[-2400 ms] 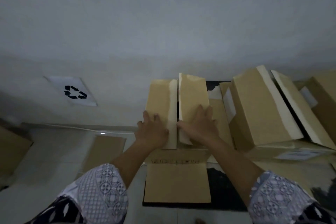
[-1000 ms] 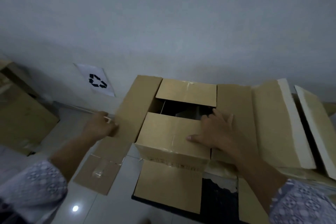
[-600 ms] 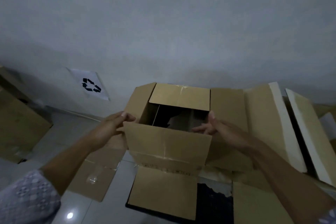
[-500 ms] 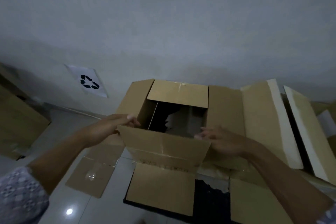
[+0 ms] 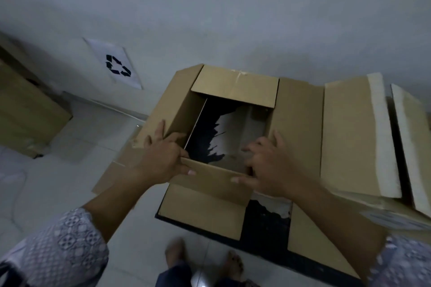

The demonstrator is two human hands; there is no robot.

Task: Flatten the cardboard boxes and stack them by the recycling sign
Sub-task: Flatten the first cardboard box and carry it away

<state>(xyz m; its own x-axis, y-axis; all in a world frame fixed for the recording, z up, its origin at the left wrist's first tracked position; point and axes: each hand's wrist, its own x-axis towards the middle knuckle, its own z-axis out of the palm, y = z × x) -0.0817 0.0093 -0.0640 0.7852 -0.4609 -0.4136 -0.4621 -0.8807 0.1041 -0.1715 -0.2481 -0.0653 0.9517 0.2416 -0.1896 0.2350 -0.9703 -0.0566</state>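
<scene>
Cardboard box [image 5: 210,184] is standing open on the floor [image 5: 58,170] close to the wall [image 5: 233,7], partly over a dark mat [image 5: 265,226], with its four top flaps folded outward. The near flap is hanging down toward the person's bare feet [image 5: 175,251]. Both hands are clamping the near wall of this box at its top edge. The left hand [image 5: 163,158] is gripping the near left corner, its thumb lying along the outside of the wall and its fingers reaching over onto the left side. The right hand [image 5: 268,165] is gripping the near right corner, thumb outside and fingers curling over the rim into the opening. Through the opening, dark mat and a pale torn patch are showing. The recycling sign [image 5: 116,65] is hanging on the wall to the left, well apart from the box. A flat cardboard piece [image 5: 109,175] is lying on the floor beneath the left forearm. A second box [image 5: 349,135] is sitting just beside the held one on the right, white strips edging its raised flaps. Another brown box [image 5: 23,112] is sitting at the far left. Patterned sleeves [image 5: 58,251] are covering both upper arms.
</scene>
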